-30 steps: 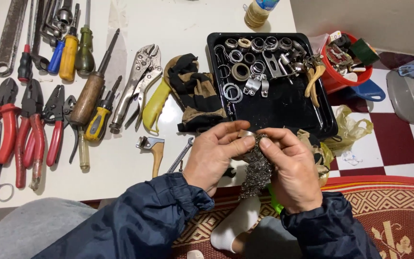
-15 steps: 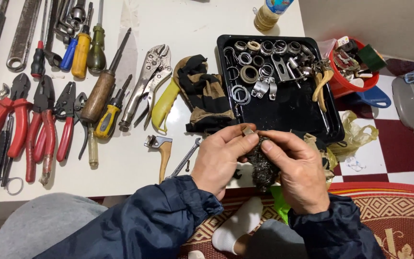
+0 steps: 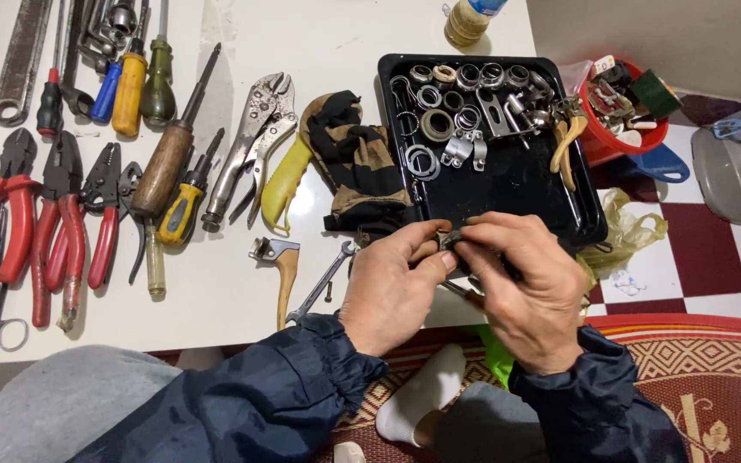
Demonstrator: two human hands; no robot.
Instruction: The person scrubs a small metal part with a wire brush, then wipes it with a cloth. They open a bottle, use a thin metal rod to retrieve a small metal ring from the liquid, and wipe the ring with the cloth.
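You are sitting at a low white table over a floor of red and white checks, with a patterned red rug under your knees. Both of your hands are meeting at the table's near edge, pinching one small dark metal part between them. Your left hand is gripping it with thumb and forefinger; your right hand is curling its fingers over it from the other side. What the part is cannot be told, as your fingers are covering most of it.

Just behind your hands one black tray is holding a heap of metal rings, clamps and washers, too many to count surely. Left of the tray one pair of dark work gloves is lying beside one yellow-handled tool and one pair of locking pliers. One small spanner is resting near your left wrist. Further left, four red-handled pliers are lying side by side. One red tub of odd parts is standing right of the tray, and one bottle is standing behind it.
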